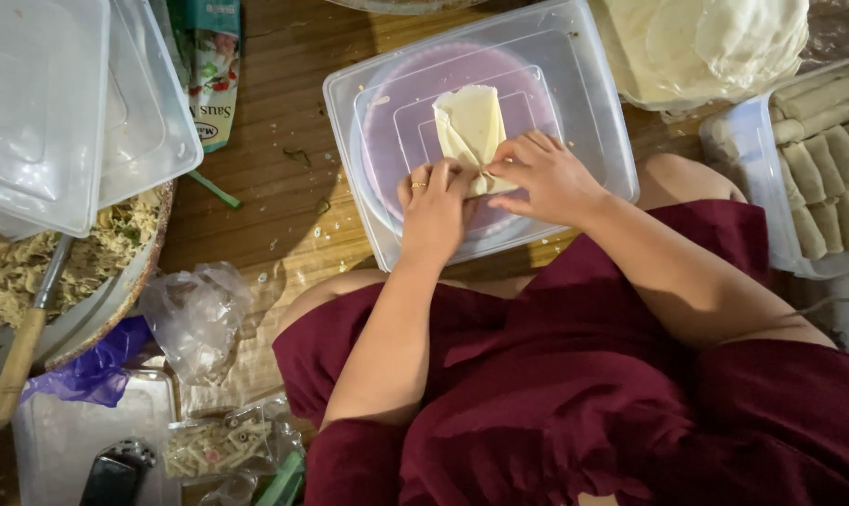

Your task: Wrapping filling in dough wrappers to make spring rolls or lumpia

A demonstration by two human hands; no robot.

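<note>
- You are sitting on a brown wooden floor, with a clear plastic lid lying upside down in front of your knees as a work surface.
- Your left hand and right hand meet at the near end of a pale, thin spring roll wrapper; the fingers of both are curled and pinching its folded near edge.
- The wrapper is soft and cream-coloured, folded into a narrow strip that runs away from your fingertips across the lid; a round purple shape shows through the plastic beneath it.
- To your right, a clear tub holds finished rolls in rows, and a stack of flat wrappers lies beyond it.
- To your left, a bowl of shredded filling holds a wooden-handled utensil, partly covered by stacked clear containers; crumpled plastic bags lie nearby.
</note>
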